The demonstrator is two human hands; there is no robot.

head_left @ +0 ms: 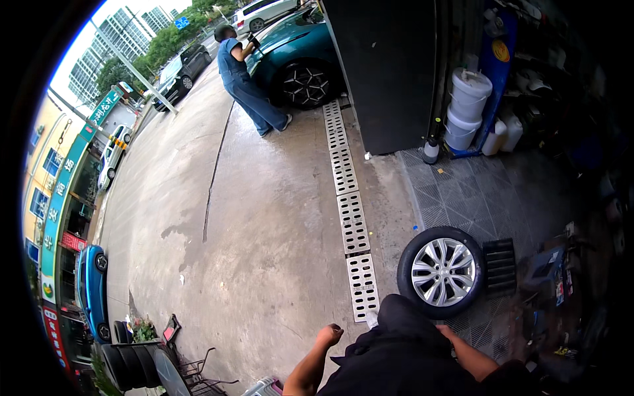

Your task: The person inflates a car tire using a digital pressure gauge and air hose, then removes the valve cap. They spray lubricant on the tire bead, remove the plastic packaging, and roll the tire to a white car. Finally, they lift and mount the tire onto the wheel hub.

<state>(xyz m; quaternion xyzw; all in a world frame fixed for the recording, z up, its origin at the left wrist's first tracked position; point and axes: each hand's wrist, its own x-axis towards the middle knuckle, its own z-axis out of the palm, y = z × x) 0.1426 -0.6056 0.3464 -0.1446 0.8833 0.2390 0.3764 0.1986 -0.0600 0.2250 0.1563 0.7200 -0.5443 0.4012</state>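
Observation:
My left hand (328, 335) is out beside my dark-clothed leg, over the concrete by the drain grating (361, 285). Its fingers are curled closed; whether they hold anything is too small to make out. My right hand (444, 331) hangs at my other leg, its fingers mostly hidden. Just above it lies a tire on a silver multi-spoke wheel (443, 272), flat on grey plastic floor tiles (462, 198). A black ribbed piece (499, 267) is at the wheel's right.
A person in blue (238, 86) leans at a teal car (284, 46) by a dark wall (376, 72). White buckets (466, 99) and jugs stand right. Stacked tires (122, 363) and a metal cart are lower left. A blue car (92, 290) and other vehicles are outside.

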